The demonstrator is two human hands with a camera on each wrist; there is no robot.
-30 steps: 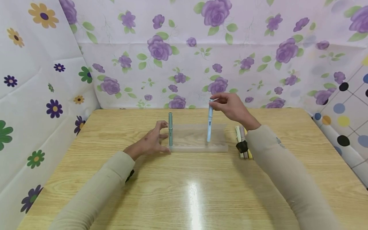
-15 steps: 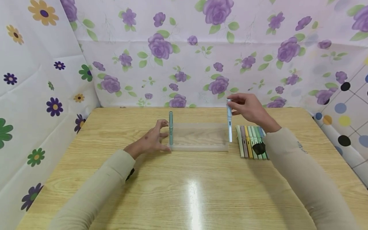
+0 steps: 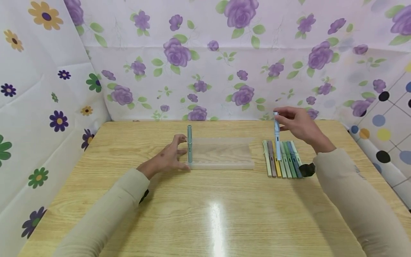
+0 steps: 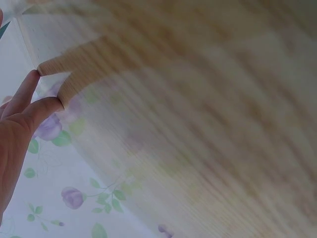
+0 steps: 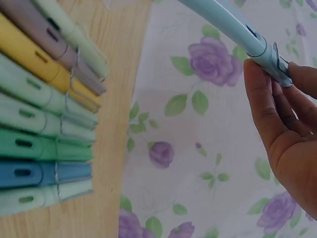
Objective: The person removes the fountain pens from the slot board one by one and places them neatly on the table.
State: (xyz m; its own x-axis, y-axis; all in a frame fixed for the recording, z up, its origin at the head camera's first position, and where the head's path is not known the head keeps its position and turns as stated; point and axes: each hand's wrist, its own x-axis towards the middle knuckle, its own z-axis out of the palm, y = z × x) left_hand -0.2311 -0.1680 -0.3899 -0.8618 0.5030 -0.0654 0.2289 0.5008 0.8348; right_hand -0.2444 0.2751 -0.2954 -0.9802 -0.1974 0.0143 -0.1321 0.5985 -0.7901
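Note:
My right hand (image 3: pixel 302 125) pinches a light blue pen (image 3: pixel 277 139) near its clip end and holds it upright, tip down, above a row of pens. In the right wrist view the thumb and fingers grip that pen (image 5: pixel 230 27) by its cap. At the left end of a clear plastic pen stand (image 3: pixel 221 166), my left hand (image 3: pixel 165 157) holds the stand, thumb at the front edge and index finger at the back. A grey-green pen (image 3: pixel 189 144) stands upright at that same end. The left wrist view shows two fingertips touching the see-through plastic.
Several pens lie side by side right of the stand, among them a yellow pen (image 5: pixel 42 54), a mauve one (image 5: pixel 54 39), a green one (image 5: pixel 44 145) and a blue one (image 5: pixel 44 172). A flowered cloth (image 3: pixel 205 64) hangs behind the wooden table (image 3: pixel 192 207).
My right hand has carried the light blue pen rightward, from above the stand to over the row of pens, uncovering more of the row. My left hand has stayed at the stand.

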